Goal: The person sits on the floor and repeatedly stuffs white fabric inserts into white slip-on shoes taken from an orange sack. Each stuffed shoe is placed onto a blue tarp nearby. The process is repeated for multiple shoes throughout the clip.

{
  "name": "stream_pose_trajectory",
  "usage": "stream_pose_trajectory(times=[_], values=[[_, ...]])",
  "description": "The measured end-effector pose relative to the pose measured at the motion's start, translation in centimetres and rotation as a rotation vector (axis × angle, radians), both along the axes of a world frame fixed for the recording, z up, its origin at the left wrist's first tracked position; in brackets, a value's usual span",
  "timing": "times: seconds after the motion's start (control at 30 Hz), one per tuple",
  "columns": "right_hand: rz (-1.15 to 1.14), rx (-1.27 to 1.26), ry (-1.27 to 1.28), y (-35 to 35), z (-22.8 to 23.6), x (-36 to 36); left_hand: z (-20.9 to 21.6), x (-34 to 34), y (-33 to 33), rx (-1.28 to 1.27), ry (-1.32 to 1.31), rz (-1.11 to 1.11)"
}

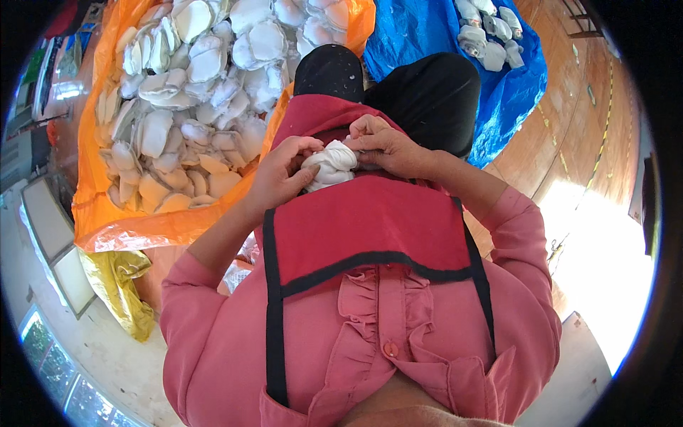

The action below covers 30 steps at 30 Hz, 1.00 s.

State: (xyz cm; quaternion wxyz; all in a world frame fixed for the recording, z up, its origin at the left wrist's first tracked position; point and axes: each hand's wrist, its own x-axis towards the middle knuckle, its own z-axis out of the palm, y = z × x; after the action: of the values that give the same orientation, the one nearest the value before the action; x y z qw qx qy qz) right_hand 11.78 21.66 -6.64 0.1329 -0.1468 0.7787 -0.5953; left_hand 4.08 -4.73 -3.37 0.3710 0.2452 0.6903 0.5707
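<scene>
Over my lap, a crumpled white cloth bundle (331,168) sits between my two hands, with folds and a twist at its top. My left hand (283,169) holds the bundle's left side, its thumb pressed against the cloth and its fingers curled behind. At the upper right of the bundle, my right hand (386,147) pinches the cloth between thumb and bent fingers. A red apron (370,231) with black trim lies just below my hands.
An orange sheet (135,229) on the left holds a large heap of white rounded pads (206,60). Several wrapped white bundles (491,53) lie on a blue sheet (516,92) ahead to the right. A yellow bag (121,292) rests at lower left.
</scene>
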Motion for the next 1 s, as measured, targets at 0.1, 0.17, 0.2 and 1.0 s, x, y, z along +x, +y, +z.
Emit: stream_pose_trajectory(times=[0.1,0.17,0.2,1.0], values=[[-0.028,0.002,0.065,-0.1,-0.1,0.1,-0.5,-0.9,0.3,-0.033,0.442,-0.127],[-0.038,0.046,0.138,-0.5,0.1,0.0,-0.5,-1.2,0.5,-0.052,0.542,-0.162],[-0.074,0.053,0.166,-0.6,-0.1,0.1,-0.2,-1.4,0.6,-0.092,0.551,-0.162],[-0.079,-0.318,-0.052,1.1,0.3,-0.6,2.7,1.0,1.9,0.135,1.453,-0.102]])
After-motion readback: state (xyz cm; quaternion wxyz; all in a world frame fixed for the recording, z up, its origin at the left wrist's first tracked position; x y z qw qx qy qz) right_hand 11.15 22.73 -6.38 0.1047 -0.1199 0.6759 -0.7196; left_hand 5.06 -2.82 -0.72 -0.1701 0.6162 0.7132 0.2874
